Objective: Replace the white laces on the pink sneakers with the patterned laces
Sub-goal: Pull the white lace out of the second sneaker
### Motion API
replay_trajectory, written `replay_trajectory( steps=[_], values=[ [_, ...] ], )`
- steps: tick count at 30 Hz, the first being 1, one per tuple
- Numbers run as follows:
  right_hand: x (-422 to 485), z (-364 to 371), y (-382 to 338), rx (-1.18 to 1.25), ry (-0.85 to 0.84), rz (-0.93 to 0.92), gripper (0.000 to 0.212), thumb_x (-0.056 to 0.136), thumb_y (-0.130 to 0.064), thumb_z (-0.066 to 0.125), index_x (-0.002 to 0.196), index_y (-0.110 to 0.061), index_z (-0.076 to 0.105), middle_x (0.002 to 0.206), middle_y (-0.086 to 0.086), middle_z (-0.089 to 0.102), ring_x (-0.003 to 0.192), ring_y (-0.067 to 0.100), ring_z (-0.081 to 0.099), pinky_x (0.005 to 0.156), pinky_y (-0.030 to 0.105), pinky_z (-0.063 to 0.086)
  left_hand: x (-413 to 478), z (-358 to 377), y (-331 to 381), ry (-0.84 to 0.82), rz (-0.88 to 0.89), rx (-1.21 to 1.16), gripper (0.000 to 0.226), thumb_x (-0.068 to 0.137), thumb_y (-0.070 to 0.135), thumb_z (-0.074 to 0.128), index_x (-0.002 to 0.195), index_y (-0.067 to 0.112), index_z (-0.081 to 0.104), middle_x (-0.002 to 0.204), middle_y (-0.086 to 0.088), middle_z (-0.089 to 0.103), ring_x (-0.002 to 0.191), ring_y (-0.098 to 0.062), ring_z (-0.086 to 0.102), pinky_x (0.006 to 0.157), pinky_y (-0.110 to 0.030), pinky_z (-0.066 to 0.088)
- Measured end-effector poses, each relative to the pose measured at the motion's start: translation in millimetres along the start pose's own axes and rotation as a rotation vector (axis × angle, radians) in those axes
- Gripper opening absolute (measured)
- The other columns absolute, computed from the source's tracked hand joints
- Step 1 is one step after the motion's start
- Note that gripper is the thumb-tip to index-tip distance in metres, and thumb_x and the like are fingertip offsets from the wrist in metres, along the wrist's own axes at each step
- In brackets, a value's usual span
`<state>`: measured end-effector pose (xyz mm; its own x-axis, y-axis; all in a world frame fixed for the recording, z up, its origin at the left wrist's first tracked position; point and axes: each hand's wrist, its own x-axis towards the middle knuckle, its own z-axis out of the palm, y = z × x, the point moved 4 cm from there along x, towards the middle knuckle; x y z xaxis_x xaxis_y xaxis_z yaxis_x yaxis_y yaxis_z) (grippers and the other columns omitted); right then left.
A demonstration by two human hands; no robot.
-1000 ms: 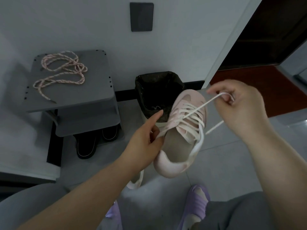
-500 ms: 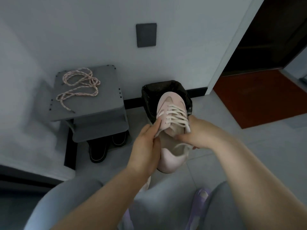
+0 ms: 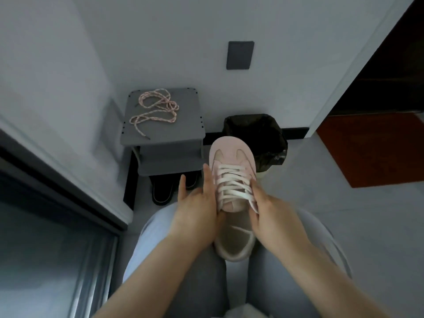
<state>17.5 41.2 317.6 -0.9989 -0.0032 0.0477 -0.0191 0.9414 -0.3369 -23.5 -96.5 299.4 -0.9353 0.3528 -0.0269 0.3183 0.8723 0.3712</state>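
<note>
A pink sneaker (image 3: 231,157) sits between my knees, toe pointing away, with white laces (image 3: 230,183) threaded across its eyelets. My left hand (image 3: 197,207) holds the sneaker's left side, fingers stretched along it and thumb at the tongue. My right hand (image 3: 270,216) is at the right side near the top eyelets, its fingers curled and pinching a white lace end. The patterned laces (image 3: 156,109), pink and white, lie in loose loops on a grey stool (image 3: 183,127) at the wall, beyond both hands.
A bin with a black bag (image 3: 263,131) stands just behind the sneaker's toe. Dark shoes (image 3: 163,191) sit under the stool. A red mat (image 3: 371,148) lies to the right by a doorway. A wall ledge and a glass panel are on the left.
My right hand, which had a lace pulled out to the right, has come back to the sneaker's right side. The sneaker has come down between my knees and the view has tilted down.
</note>
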Motion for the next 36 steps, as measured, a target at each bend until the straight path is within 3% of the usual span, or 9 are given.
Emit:
replay_trajectory(
  steps=[4,9,13,18,20,25,30,33,36],
  values=[
    [-26,-8,6,-0.076,0.149,-0.056,0.051,0.075,-0.02,0.068,0.123,-0.01,0.055,0.055,0.003,0.06,0.043,0.022,0.052,0.042,0.027,0.035,-28,2,4,0.101,0.128,-0.026,0.083,0.083,0.037,0.03,0.138,0.003,-0.021,0.107,0.008,0.065,0.114,-0.012,0.051,0.108,-0.037,-0.019],
    [-28,-28,8,0.327,0.01,0.095,0.029,0.076,-0.027,0.07,0.102,-0.024,0.056,0.044,-0.01,0.044,0.042,0.007,0.037,0.047,0.026,0.031,-39,7,2,0.204,0.177,-0.158,0.086,0.073,0.041,0.028,0.143,0.0,-0.002,0.096,0.005,0.07,0.107,-0.02,0.057,0.109,-0.035,-0.013],
    [-23,-57,10,0.345,-0.094,0.009,0.018,0.075,-0.043,0.068,0.076,-0.025,0.065,0.044,-0.009,0.041,0.043,0.008,0.035,0.044,0.018,0.027,-43,-6,9,0.22,0.183,-0.227,0.09,0.07,0.052,0.04,0.146,0.018,0.01,0.076,0.015,0.054,0.096,-0.011,0.048,0.112,-0.036,0.001],
    [-15,-71,3,0.545,-0.051,-0.005,0.032,0.077,-0.053,0.052,0.072,-0.025,0.067,0.067,-0.009,0.067,0.061,0.007,0.061,0.063,0.021,0.047,-46,-22,13,0.323,0.259,-0.429,0.022,0.082,0.04,0.054,0.098,0.025,0.05,0.088,0.016,0.044,0.085,-0.009,0.044,0.081,-0.021,0.036],
    [-10,-60,5,0.456,0.029,0.04,0.024,0.084,-0.044,0.056,0.071,-0.025,0.063,0.06,-0.007,0.065,0.056,0.006,0.06,0.06,0.025,0.048,-39,-22,13,0.276,0.213,-0.458,0.008,0.083,0.027,0.059,0.086,0.021,0.054,0.085,0.014,0.048,0.083,-0.012,0.048,0.074,-0.015,0.037],
    [-8,-31,6,0.396,0.016,0.121,0.021,0.073,-0.036,0.075,0.069,-0.024,0.058,0.059,-0.014,0.059,0.056,-0.002,0.054,0.049,0.009,0.037,-22,-28,15,0.134,0.187,-0.409,0.012,0.08,0.016,0.066,0.078,0.018,0.055,0.078,0.013,0.044,0.073,-0.002,0.043,0.067,-0.004,0.032],
    [-7,-24,4,0.437,0.068,0.165,0.016,0.074,-0.03,0.074,0.074,-0.021,0.062,0.059,-0.012,0.056,0.055,-0.001,0.052,0.051,0.013,0.038,-17,-38,14,-0.04,0.156,-0.441,0.012,0.087,0.025,0.06,0.081,0.017,0.053,0.068,0.006,0.056,0.06,-0.007,0.049,0.058,-0.015,0.038],
    [-7,-23,2,0.452,0.071,0.192,0.013,0.077,-0.03,0.072,0.079,-0.022,0.062,0.063,-0.012,0.058,0.056,0.0,0.053,0.052,0.01,0.038,-12,-44,12,-0.3,0.069,-0.555,0.017,0.085,0.03,0.063,0.089,0.021,0.05,0.063,0.004,0.058,0.051,-0.003,0.045,0.05,-0.011,0.035],
    [-6,-23,0,0.456,0.061,0.178,0.01,0.08,-0.028,0.07,0.079,-0.021,0.062,0.065,-0.011,0.06,0.058,0.002,0.055,0.053,0.012,0.039,-11,-54,11,-0.566,0.064,-0.523,0.027,0.082,0.033,0.066,0.1,0.026,0.047,0.075,0.004,0.068,0.06,-0.002,0.053,0.061,-0.02,0.041]
  ],
)
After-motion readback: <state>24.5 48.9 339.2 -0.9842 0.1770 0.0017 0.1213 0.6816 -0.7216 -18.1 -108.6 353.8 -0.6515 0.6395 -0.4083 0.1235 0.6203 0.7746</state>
